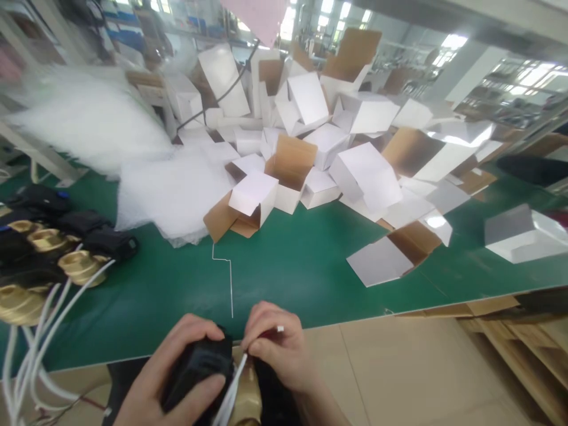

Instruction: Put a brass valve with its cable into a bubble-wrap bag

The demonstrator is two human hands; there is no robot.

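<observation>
At the table's near edge, my left hand wraps round the black housing of a motorized valve. The valve's brass body shows to the right of the housing, partly hidden. A white cable runs up alongside the brass. My right hand is closed in a pinch on thin red wire at the cable's end. A small white connector sticks out between its fingers. Beyond the hands, a thin bent metal rod lies on the green table.
Several similar valves with brass bodies and looped white cables lie at the left. Clear plastic bags are piled behind them. Opened white cardboard boxes heap across the back. A wooden pallet stands at lower right.
</observation>
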